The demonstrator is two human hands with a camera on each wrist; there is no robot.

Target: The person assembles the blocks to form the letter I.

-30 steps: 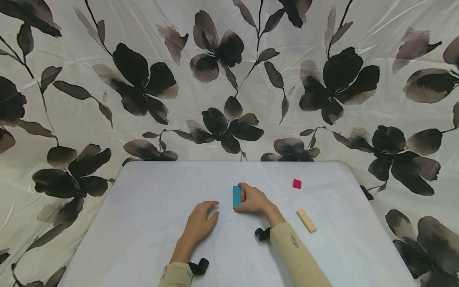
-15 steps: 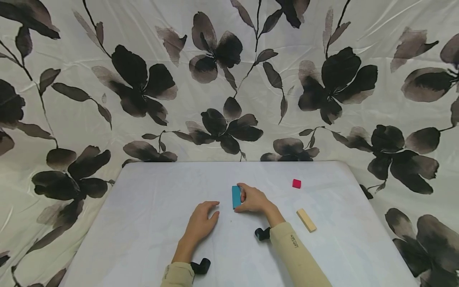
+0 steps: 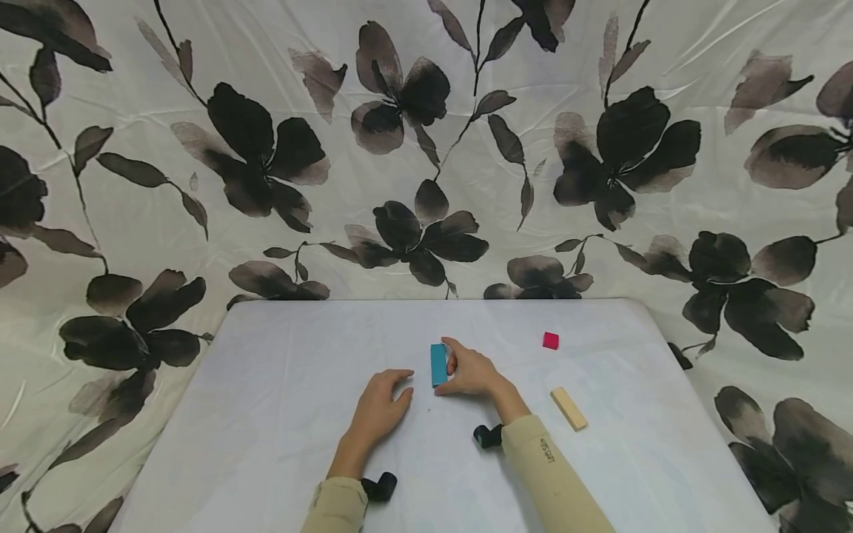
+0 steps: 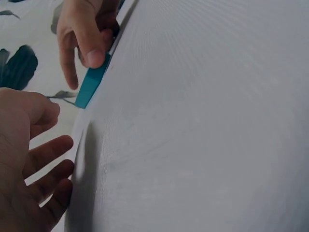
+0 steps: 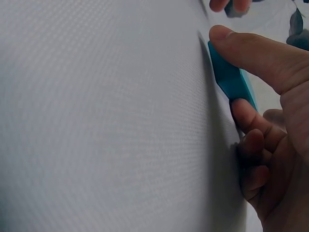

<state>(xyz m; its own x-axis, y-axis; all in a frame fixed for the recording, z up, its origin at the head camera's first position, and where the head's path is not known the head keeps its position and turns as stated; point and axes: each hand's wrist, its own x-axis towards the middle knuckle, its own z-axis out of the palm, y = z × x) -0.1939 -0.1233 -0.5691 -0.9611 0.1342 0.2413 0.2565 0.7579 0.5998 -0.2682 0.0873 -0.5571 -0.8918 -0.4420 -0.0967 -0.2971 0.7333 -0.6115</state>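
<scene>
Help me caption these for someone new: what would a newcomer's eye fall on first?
Probably the pale cloth with big dark flowers, filling the head view's upper half beyond the white table. Next, the blue block near the table's middle, held by the right hand, with the left hand apart from it. The small red cube also stands out at right, beyond the tan block.
</scene>
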